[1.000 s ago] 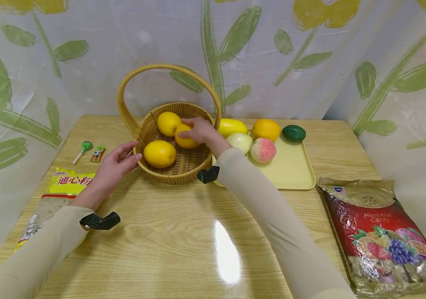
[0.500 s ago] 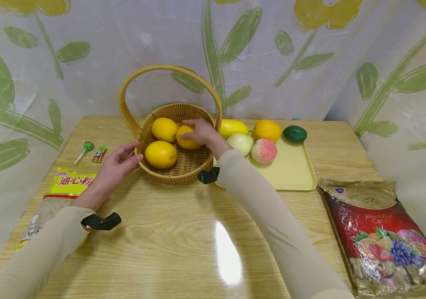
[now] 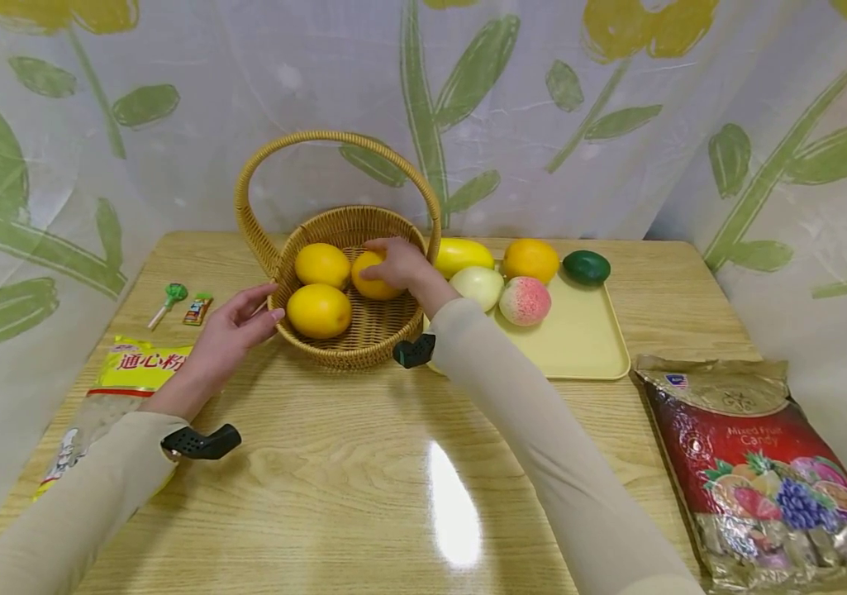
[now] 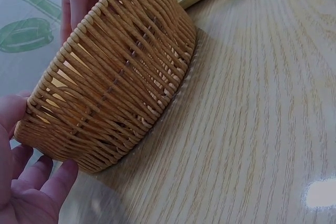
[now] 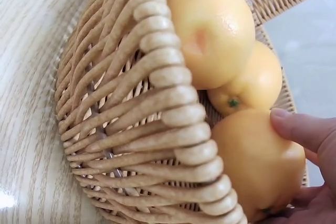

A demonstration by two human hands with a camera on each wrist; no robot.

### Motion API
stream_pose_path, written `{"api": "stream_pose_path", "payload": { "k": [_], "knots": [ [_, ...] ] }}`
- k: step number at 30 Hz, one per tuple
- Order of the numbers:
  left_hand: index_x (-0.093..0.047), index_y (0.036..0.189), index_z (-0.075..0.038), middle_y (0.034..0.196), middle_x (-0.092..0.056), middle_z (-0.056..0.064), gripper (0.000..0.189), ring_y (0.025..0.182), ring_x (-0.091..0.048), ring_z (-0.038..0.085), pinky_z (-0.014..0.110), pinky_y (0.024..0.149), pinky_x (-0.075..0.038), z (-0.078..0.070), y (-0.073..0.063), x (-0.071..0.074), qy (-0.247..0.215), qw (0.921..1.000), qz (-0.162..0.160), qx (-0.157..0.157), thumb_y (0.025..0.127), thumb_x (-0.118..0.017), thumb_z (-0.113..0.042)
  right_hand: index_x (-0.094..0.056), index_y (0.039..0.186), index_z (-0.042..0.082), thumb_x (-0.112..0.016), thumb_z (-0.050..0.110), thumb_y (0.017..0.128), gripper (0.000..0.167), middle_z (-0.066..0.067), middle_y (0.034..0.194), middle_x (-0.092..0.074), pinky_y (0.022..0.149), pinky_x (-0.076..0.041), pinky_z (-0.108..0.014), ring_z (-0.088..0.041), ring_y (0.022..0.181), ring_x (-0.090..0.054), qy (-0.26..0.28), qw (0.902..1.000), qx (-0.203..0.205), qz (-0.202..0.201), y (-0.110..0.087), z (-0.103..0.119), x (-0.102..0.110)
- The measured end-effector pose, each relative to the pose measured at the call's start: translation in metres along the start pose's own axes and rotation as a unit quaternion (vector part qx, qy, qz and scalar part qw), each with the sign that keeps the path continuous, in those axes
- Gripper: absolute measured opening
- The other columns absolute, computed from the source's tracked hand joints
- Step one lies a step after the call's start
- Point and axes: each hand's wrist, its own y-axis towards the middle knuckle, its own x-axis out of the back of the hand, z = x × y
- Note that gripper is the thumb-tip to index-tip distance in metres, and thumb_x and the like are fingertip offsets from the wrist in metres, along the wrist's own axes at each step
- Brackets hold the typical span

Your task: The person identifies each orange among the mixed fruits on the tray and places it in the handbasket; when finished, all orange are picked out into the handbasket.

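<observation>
In the head view the right hand (image 3: 402, 266) clasps an orange (image 3: 373, 283) inside the basket (image 3: 349, 359), two yellow fruits (image 3: 319, 312) already left of that grip, other fruit (image 3: 525, 301) rightward at the tray (image 3: 582, 343). Left wrist: left hand (image 4: 31, 187) grips the basket; right wrist: orange not yet released.

Held orange (image 3: 374, 289) part-hidden; right hand (image 3: 402, 263) in front

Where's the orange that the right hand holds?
In the head view, the orange is inside the wicker basket, under the right hand, right of two other yellow-orange fruits.
</observation>
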Motion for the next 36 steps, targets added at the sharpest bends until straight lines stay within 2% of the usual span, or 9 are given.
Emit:
{"api": "stream_pose_path", "payload": {
  "k": [5,8,13,18,23,31,36],
  "knots": [
    [-0.031,0.153,-0.009,0.159,-0.027,0.012,0.066,0.145,-0.026,0.029,0.011,0.089,-0.048,0.002,0.002,-0.001,-0.002,1.0,-0.001,-0.002,0.098,-0.06,-0.034,-0.044,0.148,0.014,-0.061,0.026,0.098,0.055,-0.008,0.154,-0.039,0.114,-0.031,-0.033,-0.025,0.141,-0.033,-0.048,0.9986,0.011,-0.017,0.002,-0.002,-0.001],
    [-0.031,0.153,-0.009,0.159,-0.027,0.012,0.066,0.145,-0.025,0.029,0.011,0.089,-0.048,0.003,0.002,-0.002,-0.002,1.0,0.001,-0.001,0.099,-0.059,-0.033,-0.043,0.149,0.013,-0.059,0.027,0.099,0.054,-0.008,0.154,-0.038,0.116,-0.028,-0.033,-0.026,0.143,-0.03,-0.058,0.9976,0.014,-0.035,0.005,-0.005,-0.001],
    [-0.03,0.153,-0.008,0.159,-0.027,0.013,0.066,0.145,-0.025,0.03,0.013,0.091,-0.048,0.001,0.001,-0.004,-0.006,1.0,0.004,-0.003,0.099,-0.059,-0.032,-0.045,0.148,0.013,-0.061,0.026,0.098,0.053,-0.007,0.154,-0.038,0.115,-0.029,-0.034,-0.025,0.142,-0.031,-0.018,0.9985,0.006,-0.052,0.009,-0.009,-0.001],
    [-0.03,0.153,-0.008,0.159,-0.027,0.012,0.066,0.145,-0.025,0.03,0.014,0.091,-0.048,0.0,0.001,-0.003,0.003,1.0,0.003,-0.002,0.099,-0.059,-0.033,-0.044,0.148,0.013,-0.062,0.024,0.098,0.054,-0.005,0.155,-0.037,0.115,-0.03,-0.034,-0.024,0.142,-0.031,0.015,0.9988,0.001,-0.046,0.011,-0.009,-0.001],
    [-0.029,0.154,-0.008,0.159,-0.026,0.012,0.066,0.145,-0.024,0.03,0.013,0.091,-0.047,0.0,0.0,-0.003,0.004,1.0,0.003,0.001,0.099,-0.058,-0.032,-0.043,0.149,0.013,-0.061,0.023,0.098,0.055,-0.005,0.155,-0.037,0.115,-0.03,-0.034,-0.023,0.142,-0.031,0.011,0.999,0.003,-0.043,0.013,-0.008,-0.002],
    [-0.031,0.153,-0.009,0.159,-0.027,0.012,0.066,0.145,-0.025,0.029,0.013,0.091,-0.048,-0.001,-0.001,-0.002,0.012,0.9999,0.002,0.0,0.099,-0.058,-0.035,-0.046,0.147,0.013,-0.063,0.023,0.097,0.053,-0.007,0.153,-0.039,0.114,-0.032,-0.035,-0.024,0.141,-0.032,0.002,0.9974,0.002,-0.072,0.012,-0.003,-0.001],
    [-0.033,0.152,-0.01,0.159,-0.027,0.008,0.066,0.145,-0.025,0.026,0.013,0.092,-0.047,-0.003,-0.001,0.0,0.018,0.9998,-0.002,0.006,0.098,-0.059,-0.038,-0.047,0.146,0.012,-0.063,0.022,0.097,0.052,-0.007,0.151,-0.043,0.113,-0.033,-0.034,-0.024,0.141,-0.034,-0.009,0.9964,0.023,-0.081,0.008,0.002,-0.001]
  ]
}}
